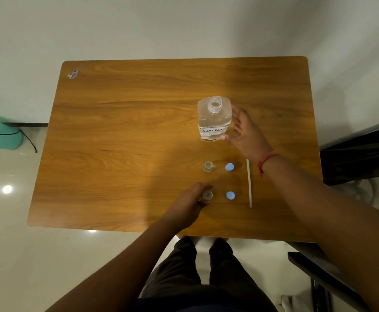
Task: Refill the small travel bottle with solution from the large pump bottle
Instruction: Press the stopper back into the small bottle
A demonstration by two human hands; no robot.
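Wood-grain tabletop: left hand pinches the near small clear travel bottle at five o'clock; right hand, fingers spread wide, touches the large clear uncapped solution bottle at two o'clock.

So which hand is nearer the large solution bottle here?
Right. The right hand is against the right side of the large bottle, fingers spread along it. The left hand is down near the table's front, holding a small open travel bottle.
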